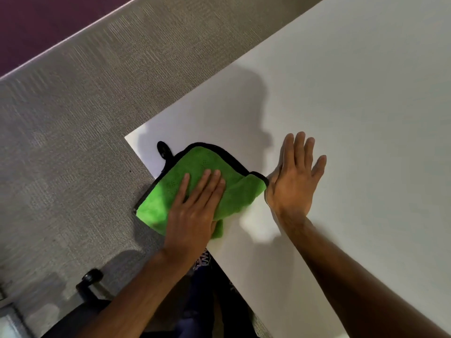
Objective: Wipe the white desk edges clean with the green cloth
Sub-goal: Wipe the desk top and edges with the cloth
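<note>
Two hands on the table [341, 118] right now, I'm watching from the head cam. Left hand [192, 211] lies flat on the cloth [210, 167], fingers [207, 184] stretched out and close together, pressing down, not pinching or bunching anything. Right hand [292, 179] is flat on bare white top just beside the cloth's right corner, fingers spread, holding nothing; looks like it's bracing.

Cloth sits near the table's near-left corner, draped partly over the left edge, so a bit hangs past the rim above the carpet [73, 142]. Black trim runs round it and a black hang loop [163, 148] pokes out toward the corner.

Progress, my read: mid-wipe on the left edge, approx. at the corner end. Can't judge what's already clean, the white surface shows no visible dirt or streaks either way. Back edge along the carpet and the long run toward the far right look untouched by the cloth at this sec, so I'd say plenty left.

Chair caster [91, 276] down low left, clear of the work.

Labels/writing: none readable. No tag or brand visible on cloth or table.
</note>
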`<state>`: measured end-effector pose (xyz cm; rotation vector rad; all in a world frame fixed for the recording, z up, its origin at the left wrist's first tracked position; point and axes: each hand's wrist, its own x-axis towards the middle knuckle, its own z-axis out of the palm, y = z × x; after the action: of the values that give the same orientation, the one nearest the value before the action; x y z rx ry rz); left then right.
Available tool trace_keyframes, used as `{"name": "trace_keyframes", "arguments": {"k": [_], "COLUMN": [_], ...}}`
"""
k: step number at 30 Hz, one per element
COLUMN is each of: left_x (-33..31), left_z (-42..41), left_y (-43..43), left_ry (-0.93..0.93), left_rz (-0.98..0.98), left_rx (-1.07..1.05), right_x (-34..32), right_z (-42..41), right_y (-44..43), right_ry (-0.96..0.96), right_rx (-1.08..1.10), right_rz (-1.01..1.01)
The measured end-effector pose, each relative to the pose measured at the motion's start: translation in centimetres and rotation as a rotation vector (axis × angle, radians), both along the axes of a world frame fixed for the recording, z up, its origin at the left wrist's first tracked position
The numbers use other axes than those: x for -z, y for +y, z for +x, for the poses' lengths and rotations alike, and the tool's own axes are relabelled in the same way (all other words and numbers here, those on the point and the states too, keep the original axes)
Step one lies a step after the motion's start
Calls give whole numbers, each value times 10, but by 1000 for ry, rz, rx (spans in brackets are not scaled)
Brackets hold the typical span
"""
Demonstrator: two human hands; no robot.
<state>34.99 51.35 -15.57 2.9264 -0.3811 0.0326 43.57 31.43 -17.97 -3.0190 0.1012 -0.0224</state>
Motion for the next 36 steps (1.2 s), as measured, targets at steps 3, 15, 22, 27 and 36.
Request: {"name": "trace_keyframes", "arguments": {"k": [3, 15, 22, 27, 36], "left_x": [-1, 1, 0, 1, -6], "left_z": [44, 149, 82, 81, 78], "left_y": [14, 38, 18, 15, 15], "left_ry": [10, 21, 2, 45, 9], "left_rz": [27, 114, 4, -80, -125], "left_rx": [-113, -228, 31, 2, -248], "right_x": [1, 9, 8, 9, 5], "right_z": [-1, 0, 1, 2, 3], "right_y": [0, -3, -1, -1, 6], "right_ry": [-14, -38, -46, -87, -136], "right_rx": [-5, -6, 9, 15, 33], "right_rz": [0, -10, 27, 68, 18]}}
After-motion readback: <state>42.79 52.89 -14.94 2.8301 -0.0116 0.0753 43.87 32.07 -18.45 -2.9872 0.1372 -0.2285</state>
